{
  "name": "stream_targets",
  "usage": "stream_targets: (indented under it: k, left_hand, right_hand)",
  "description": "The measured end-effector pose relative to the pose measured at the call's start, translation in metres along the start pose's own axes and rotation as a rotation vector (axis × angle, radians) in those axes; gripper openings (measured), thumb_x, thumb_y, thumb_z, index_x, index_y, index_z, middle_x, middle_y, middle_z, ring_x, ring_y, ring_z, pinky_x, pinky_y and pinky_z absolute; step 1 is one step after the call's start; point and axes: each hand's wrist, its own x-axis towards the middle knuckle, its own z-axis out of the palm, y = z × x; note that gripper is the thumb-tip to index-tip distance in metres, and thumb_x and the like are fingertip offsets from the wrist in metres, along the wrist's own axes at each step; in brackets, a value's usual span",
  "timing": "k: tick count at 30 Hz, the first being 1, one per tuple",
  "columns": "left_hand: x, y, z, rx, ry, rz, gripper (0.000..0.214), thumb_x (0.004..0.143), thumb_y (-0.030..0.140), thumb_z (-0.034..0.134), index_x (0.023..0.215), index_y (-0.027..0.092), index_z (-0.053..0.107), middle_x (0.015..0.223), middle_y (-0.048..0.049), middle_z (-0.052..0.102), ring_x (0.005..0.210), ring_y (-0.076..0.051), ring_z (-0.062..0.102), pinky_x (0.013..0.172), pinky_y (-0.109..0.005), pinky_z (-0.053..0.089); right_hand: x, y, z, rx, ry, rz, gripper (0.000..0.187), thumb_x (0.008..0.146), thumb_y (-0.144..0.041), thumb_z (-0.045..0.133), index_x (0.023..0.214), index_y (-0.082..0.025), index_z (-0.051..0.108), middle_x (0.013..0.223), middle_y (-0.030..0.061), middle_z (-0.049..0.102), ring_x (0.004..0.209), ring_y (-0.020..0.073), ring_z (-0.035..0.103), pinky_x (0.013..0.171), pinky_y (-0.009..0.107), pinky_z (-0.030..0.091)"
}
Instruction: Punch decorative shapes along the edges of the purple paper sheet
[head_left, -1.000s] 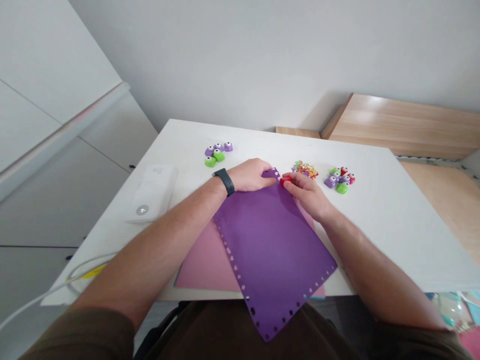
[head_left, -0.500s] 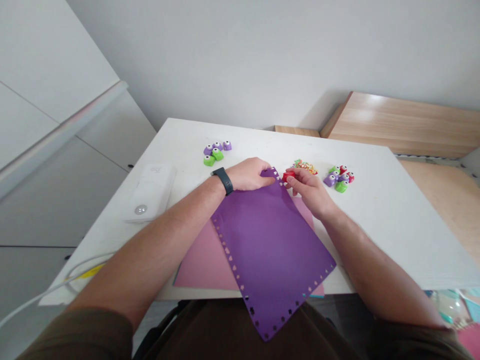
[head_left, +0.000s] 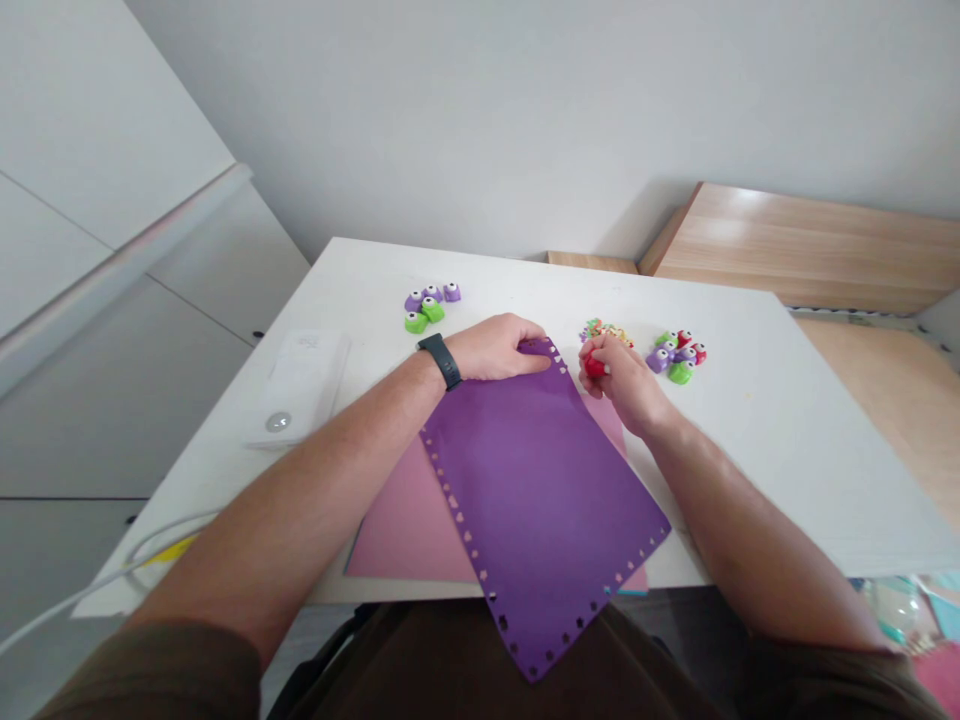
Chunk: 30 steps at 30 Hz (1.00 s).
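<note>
A purple sheet of paper (head_left: 547,470) lies turned at an angle, its near corner jutting past the table edge. Small shaped holes run along its left and lower edges and near the top corner. My left hand (head_left: 502,348), with a dark watch at the wrist, grips that sheet by the far corner between thumb and fingers. In my right hand (head_left: 622,375) is a red craft punch (head_left: 595,365), held just right of the sheet's edge and apart from it. Beyond this hand lies a small heap of colourful paper cut-outs (head_left: 604,330).
Pink paper (head_left: 405,530) lies under the purple sheet. Purple and green punches (head_left: 426,308) stand at the back left; several mixed-colour punches (head_left: 679,357) cluster right. A white box (head_left: 300,385) and a white cable (head_left: 112,575) are at the left. A wooden board (head_left: 795,245) rises behind.
My right hand has drawn the red punch off the sheet's edge, moving it slightly right and turning it in the fingers. My left hand keeps its hold on the corner.
</note>
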Motion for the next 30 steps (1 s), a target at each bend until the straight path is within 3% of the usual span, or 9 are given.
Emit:
stream_targets:
  k: [3,9,18,30]
  left_hand:
    - [-0.001,0.003,0.0,-0.004,-0.004,0.012,0.029,0.091,0.043,0.068,0.098,0.017,0.08,0.087,0.0004,0.077,0.078,-0.016,0.065,0.072,-0.027,0.043]
    - [-0.003,0.012,-0.002,0.002,0.023,0.043,0.026,0.089,0.039,0.068,0.095,0.018,0.08,0.083,0.0016,0.076,0.075,-0.015,0.064,0.072,-0.027,0.044]
    - [-0.005,0.021,0.001,0.039,0.07,0.06,0.025,0.086,0.031,0.072,0.106,0.02,0.083,0.1,-0.0013,0.082,0.091,-0.018,0.073,0.083,-0.026,0.05]
    - [-0.005,0.027,0.007,-0.039,0.059,0.115,0.017,0.089,0.028,0.071,0.099,0.02,0.083,0.095,-0.0002,0.083,0.089,-0.017,0.075,0.084,-0.026,0.052]
  right_hand:
    - [-0.004,-0.006,0.001,-0.042,-0.016,0.019,0.027,0.093,-0.041,0.063,0.075,-0.023,0.053,0.059,-0.0049,0.049,0.05,0.0113,0.041,0.048,0.028,0.026]
    - [-0.004,-0.009,-0.004,-0.121,-0.083,0.082,0.037,0.083,-0.054,0.081,0.088,-0.019,0.071,0.054,-0.0059,0.047,0.05,0.0105,0.037,0.049,0.028,0.023]
    - [-0.003,-0.008,-0.008,-0.015,-0.144,0.135,0.034,0.08,-0.047,0.085,0.082,-0.017,0.07,0.051,-0.005,0.05,0.048,0.0092,0.036,0.049,0.028,0.019]
    - [-0.003,-0.008,-0.01,0.076,-0.23,0.198,0.031,0.079,-0.044,0.086,0.082,-0.017,0.072,0.052,-0.0052,0.049,0.046,0.0085,0.034,0.048,0.029,0.016]
